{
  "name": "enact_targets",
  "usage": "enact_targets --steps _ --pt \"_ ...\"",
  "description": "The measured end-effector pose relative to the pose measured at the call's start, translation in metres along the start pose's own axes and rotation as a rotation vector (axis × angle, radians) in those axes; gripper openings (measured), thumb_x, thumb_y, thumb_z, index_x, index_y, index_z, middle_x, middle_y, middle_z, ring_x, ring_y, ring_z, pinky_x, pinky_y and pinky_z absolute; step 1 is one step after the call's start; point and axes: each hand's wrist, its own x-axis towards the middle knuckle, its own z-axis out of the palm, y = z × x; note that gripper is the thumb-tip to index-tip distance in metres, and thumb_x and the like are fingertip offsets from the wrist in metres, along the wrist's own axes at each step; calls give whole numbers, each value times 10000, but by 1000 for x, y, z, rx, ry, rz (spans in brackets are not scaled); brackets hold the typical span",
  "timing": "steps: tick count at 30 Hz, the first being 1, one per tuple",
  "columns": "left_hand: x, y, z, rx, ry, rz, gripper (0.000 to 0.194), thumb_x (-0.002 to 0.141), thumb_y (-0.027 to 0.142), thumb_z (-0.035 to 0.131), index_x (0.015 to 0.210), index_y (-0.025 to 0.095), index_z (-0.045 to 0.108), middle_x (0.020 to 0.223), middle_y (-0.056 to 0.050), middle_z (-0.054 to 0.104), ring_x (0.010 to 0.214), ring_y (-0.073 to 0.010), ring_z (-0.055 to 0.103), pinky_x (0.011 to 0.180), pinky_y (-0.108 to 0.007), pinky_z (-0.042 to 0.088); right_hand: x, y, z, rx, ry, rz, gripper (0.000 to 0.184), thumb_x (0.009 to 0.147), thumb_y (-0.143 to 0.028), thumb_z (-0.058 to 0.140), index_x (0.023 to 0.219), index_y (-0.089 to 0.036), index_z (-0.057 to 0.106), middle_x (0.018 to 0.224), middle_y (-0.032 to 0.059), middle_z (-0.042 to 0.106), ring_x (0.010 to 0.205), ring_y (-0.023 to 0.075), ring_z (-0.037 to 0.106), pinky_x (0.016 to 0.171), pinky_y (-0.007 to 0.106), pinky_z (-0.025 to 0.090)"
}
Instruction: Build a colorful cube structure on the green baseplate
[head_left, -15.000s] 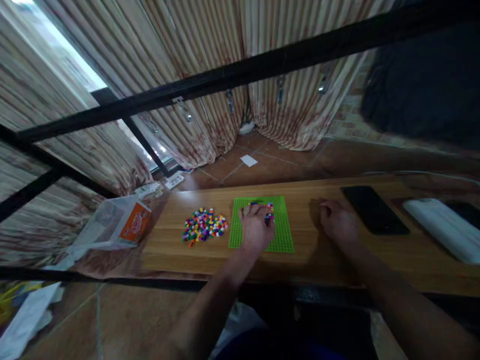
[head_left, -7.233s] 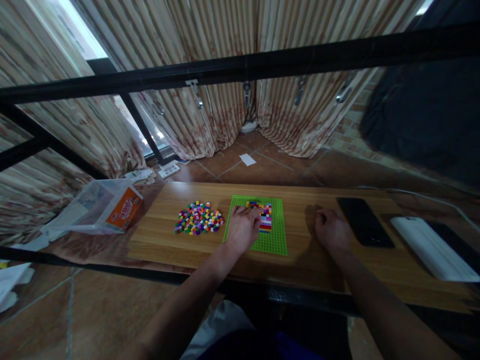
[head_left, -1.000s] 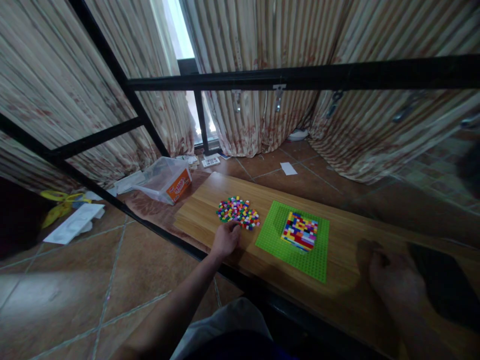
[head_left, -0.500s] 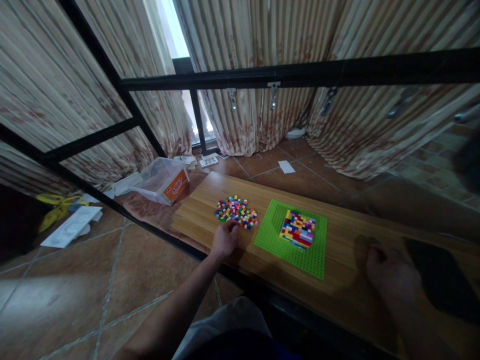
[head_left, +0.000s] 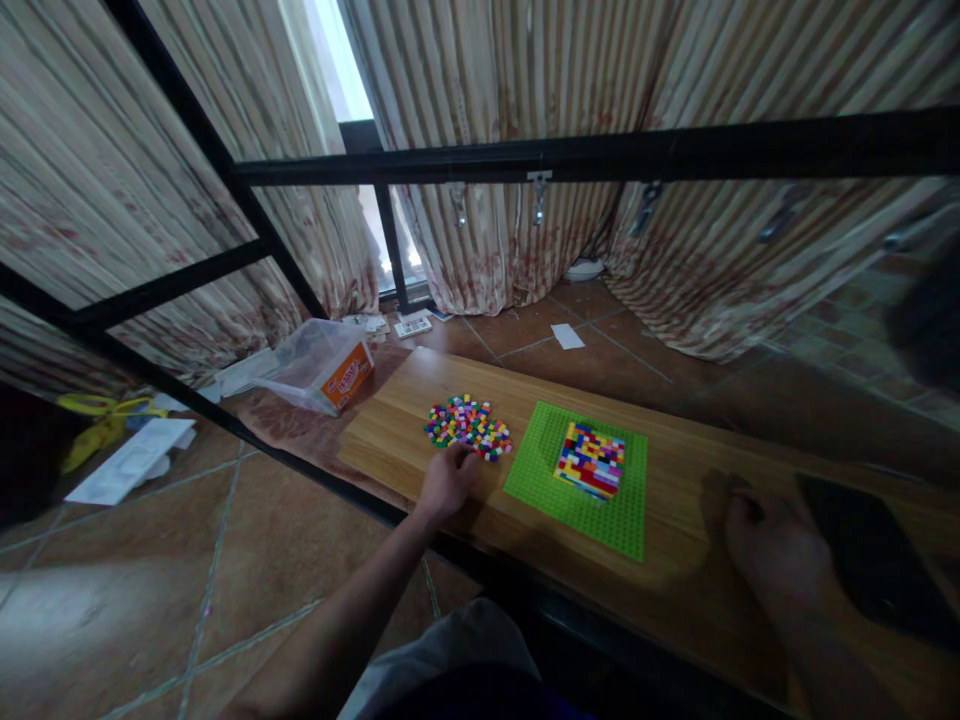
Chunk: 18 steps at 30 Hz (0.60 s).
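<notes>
My left hand is at the near edge of a loose pile of small coloured toy bricks. Its fingers are pinched together, and whatever is between them is too small to tell. To the right of the pile lies a green studded baseplate, with a block built of many coloured bricks standing on it. My right hand rests on the wooden table, right of the baseplate, with its fingers curled closed. I see nothing in it, though it is in shadow.
A dark flat object lies beside my right hand. Beyond the table's left end stands a clear plastic box with an orange label. A black metal bar with hanging clips crosses in front of the curtains.
The whole view has shifted slightly, with everything a little further left. My left hand stays at the near edge of the brick pile, and my right hand stays resting on the table.
</notes>
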Motion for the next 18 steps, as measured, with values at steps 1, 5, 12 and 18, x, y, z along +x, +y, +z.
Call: enact_targets --steps 1,5,12,18 --pt "1 1 0 -9 -4 -6 159 818 321 564 840 175 624 556 35 569 444 -100 506 437 -197 345 0 0 0 5 0 9 364 916 -344 400 915 -143 703 865 114 659 829 238 600 656 332 409" --pt "4 3 0 -59 -13 -45 150 810 293 571 897 179 615 540 54 550 426 -102 501 427 -201 366 0 -1 -1 20 -2 36 344 901 -341 412 906 -154 701 876 116 658 813 240 605 629 337 414" --pt "5 2 -2 -87 -14 -49 164 806 305 579 921 190 601 557 52 577 416 -102 505 421 -202 361 0 -2 -1 48 -19 42 353 885 -344 422 940 -151 712 862 144 660 797 277 613 628 373 422" --pt "3 3 -8 -204 -24 0 202 819 381 575 867 187 550 574 38 589 440 -106 511 439 -209 375 0 -5 -4 60 -5 62 346 885 -351 427 924 -155 710 871 147 655 779 280 616 629 386 429"
